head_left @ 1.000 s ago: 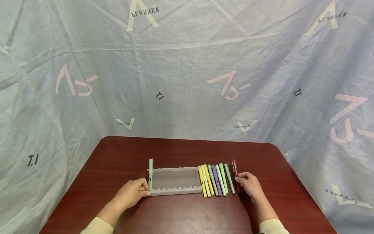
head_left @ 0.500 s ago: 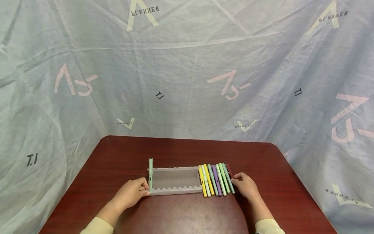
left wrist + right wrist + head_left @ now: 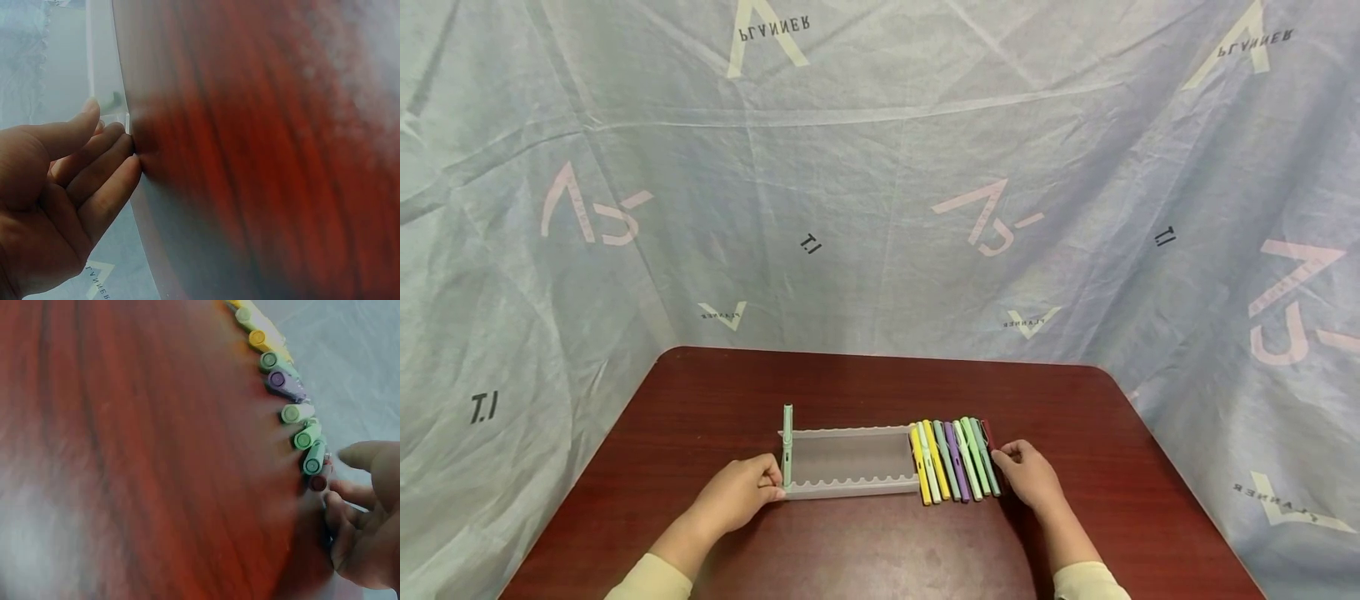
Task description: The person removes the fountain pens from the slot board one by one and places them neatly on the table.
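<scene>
A shallow translucent pen tray [image 3: 857, 488] with notched long walls lies mid-table in the head view. One pale green pen [image 3: 787, 450] spans its leftmost notches. My left hand [image 3: 741, 493] holds the tray's near left corner, thumb and fingers about it. Right of the tray, several capped pens lie side by side: yellow pens [image 3: 921, 467], pale green ones, grey-green ones and a purple pen [image 3: 957, 461]. A dark red pen [image 3: 988, 433] ends the row, partly hidden by my right hand [image 3: 1030, 475]. In the right wrist view my fingertips [image 3: 337, 487] touch its side.
The dark red wooden table [image 3: 865, 554] has rounded far corners. Bare tabletop shows in front of the tray and behind it. A grey printed cloth [image 3: 880, 208] hangs round the table's back and sides.
My right hand has moved left with the dark red pen, which now lies flat against the row's right end. Over the last half second little has moved. My left hand has stayed at the tray.
</scene>
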`<act>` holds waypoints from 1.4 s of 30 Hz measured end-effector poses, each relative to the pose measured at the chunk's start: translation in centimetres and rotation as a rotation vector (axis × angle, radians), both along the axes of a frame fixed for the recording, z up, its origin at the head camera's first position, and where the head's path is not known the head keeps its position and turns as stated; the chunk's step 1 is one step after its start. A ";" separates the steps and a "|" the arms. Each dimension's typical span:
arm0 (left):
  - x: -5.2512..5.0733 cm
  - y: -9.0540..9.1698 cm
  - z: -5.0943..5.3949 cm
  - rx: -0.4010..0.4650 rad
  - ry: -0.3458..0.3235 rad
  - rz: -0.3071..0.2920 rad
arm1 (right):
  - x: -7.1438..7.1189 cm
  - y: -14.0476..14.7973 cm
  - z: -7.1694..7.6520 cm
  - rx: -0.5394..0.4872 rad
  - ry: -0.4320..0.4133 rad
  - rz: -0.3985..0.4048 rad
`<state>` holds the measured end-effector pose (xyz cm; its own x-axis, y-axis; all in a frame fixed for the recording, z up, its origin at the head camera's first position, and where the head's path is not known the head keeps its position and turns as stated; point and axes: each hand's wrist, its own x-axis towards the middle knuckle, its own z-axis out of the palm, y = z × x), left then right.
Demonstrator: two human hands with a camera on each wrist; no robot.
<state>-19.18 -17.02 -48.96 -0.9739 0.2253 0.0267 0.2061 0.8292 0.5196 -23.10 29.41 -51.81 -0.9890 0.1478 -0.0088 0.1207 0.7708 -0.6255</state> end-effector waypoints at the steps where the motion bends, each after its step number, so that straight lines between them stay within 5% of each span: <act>1: 0.0 0.0 0.0 0.000 0.001 -0.002 | -0.1 -0.1 0.1 -0.015 0.010 -0.023; 5: 0.0 0.0 0.1 0.012 0.011 -0.015 | -0.3 -1.3 0.4 -0.071 0.129 -0.104; 8: 0.0 0.0 0.1 0.019 0.008 -0.017 | -0.3 -3.2 1.0 -0.155 0.217 -0.075; 17: 0.1 0.0 0.0 0.012 -0.003 -0.007 | 0.1 -11.2 3.6 -0.471 0.089 0.406; 22: 0.1 0.0 0.0 0.014 0.005 -0.015 | 0.5 -15.5 3.7 -0.519 0.039 0.541; 31: 0.1 -0.1 0.1 0.011 0.002 -0.008 | 0.3 -22.0 2.3 -0.401 0.040 0.580; 42: 0.1 -0.1 0.3 0.018 -0.022 -0.017 | -0.2 -27.2 1.7 -0.520 -0.006 0.529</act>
<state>-19.06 -17.15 -48.68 -0.9703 0.2417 0.0093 0.2085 0.8159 0.5393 -23.31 2.18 -50.14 -0.9265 -0.3733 0.0470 -0.1804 0.3311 -0.9262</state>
